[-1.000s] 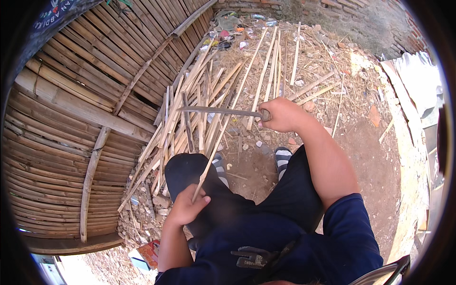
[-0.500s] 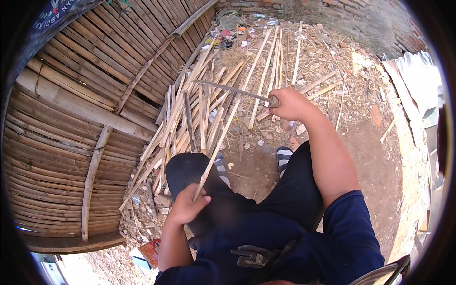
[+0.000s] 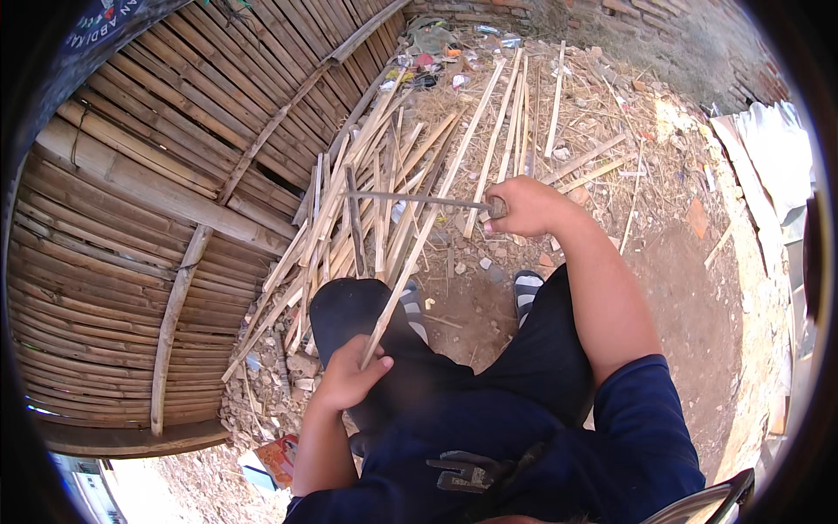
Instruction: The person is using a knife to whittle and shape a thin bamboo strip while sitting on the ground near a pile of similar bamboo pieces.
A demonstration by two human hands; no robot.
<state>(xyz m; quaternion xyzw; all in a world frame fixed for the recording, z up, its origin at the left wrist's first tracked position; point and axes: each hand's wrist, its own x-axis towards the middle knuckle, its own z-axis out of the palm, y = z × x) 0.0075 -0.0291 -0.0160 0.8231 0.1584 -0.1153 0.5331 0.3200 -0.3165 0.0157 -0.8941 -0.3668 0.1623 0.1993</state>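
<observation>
Held in the left hand [image 3: 353,375], with fingers and thumb wrapped narrowly about the near end: a long, pale tan, flat strip [image 3: 397,293] of wood or bamboo. Slanting up and away past the inner side of the left knee, out toward the pile. Gripped in the right hand [image 3: 528,205], closed firmly round a short brown handle: a knife with a long, narrow, dark grey blade [image 3: 393,197], pointing left and crossing the strip in this view. Cannot tell whether touching it or hovering above.

To judge by this pose, likely at trimming or shaving the strip, midway through a stroke or between two. Calls next for a steady left grip, the edge set flat along the strip, and a stroke kept clear of knee and fingers.

Farther out, lying loose on littered ground: a heap of similar pale strips [image 3: 325,218], beside a brown slatted bamboo wall [image 3: 105,306].

As for writing: on the dark blue printed cloth [image 3: 100,26] at upper left, white capitals, cut short by the rim. On the navy shirt [image 3: 559,437], a grey emblem, not readable. On the red-orange printed packaging [image 3: 279,458] at lower left, too small to read.
</observation>
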